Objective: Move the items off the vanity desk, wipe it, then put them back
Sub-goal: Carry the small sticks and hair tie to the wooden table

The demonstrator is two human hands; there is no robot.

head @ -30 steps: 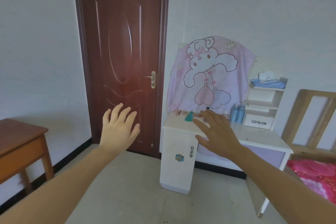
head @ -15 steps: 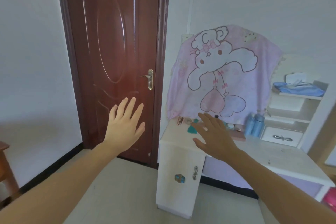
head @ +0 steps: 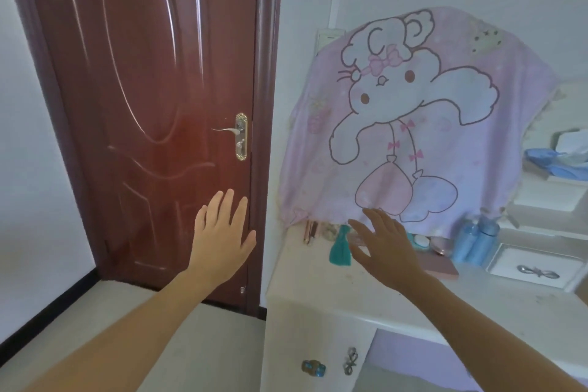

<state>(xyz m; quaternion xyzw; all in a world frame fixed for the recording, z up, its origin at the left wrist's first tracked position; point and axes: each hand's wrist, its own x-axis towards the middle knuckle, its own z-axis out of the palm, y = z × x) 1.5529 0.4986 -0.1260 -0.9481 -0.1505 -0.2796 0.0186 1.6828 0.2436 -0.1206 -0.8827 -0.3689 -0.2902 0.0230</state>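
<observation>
Vanity desk (head: 305, 283) sits right of the dark red door (head: 152, 105), white top, against the wall. I see both hands out in front, palms down, fingers spread, neither holding anything. Left hand (head: 222, 242) hangs in front of the door's lower panel, off the desk's left edge. Right hand (head: 385, 245) is over the back left part of the desktop; can't tell if it touches the surface.

Items are all on the desk, in a row along the back edge under the hem of a pink cartoon-bunny cloth (head: 413, 124) draped over what stands behind: pink pens (head: 310, 231) far left, teal comb (head: 339, 250) just left of the right hand's fingers, pink flat box (head: 440, 266) to the hand's right, two blue bottles (head: 477, 242) beyond it. Small items between comb and bottles are partly hidden by the hand, too blurred to name. White drawer unit (head: 525, 270) with a bow handle stands at the desk's right end.
</observation>
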